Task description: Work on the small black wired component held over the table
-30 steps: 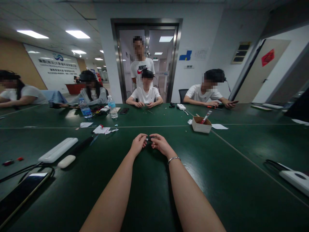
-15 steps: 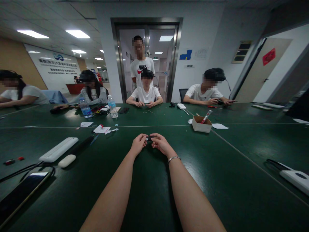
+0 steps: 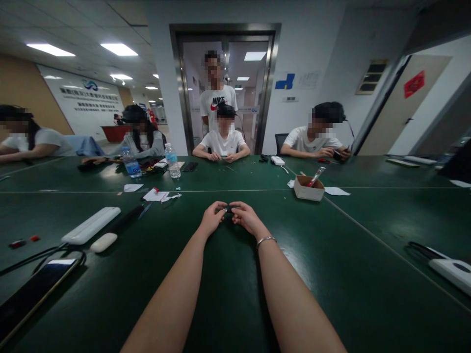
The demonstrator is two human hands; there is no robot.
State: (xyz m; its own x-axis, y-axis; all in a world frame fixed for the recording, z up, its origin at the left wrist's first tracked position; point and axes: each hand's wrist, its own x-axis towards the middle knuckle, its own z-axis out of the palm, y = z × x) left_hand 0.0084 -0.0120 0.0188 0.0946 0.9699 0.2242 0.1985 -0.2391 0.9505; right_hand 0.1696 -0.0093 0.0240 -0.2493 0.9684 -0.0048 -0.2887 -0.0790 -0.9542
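As we look down, a phone (image 3: 37,296) lies near left, then white gadgets (image 3: 91,225). Further out, our left hand (image 3: 212,218) and right hand (image 3: 247,218) both pinch a small dark piece (image 3: 229,209) between fingertips, over the table (image 3: 228,274); too small to identify. Beyond, we see paper (image 3: 156,195) left, box (image 3: 308,194) right, then bottles (image 3: 172,164), seated people (image 3: 223,143), one person (image 3: 228,95) standing, door (image 3: 250,83).

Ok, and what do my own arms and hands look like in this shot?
Your left arm and right arm are bare as far as they show, with no sleeves in view. The left hand and right hand wear no gloves. A thin, silver-coloured bracelet circles the right arm; the left has none.
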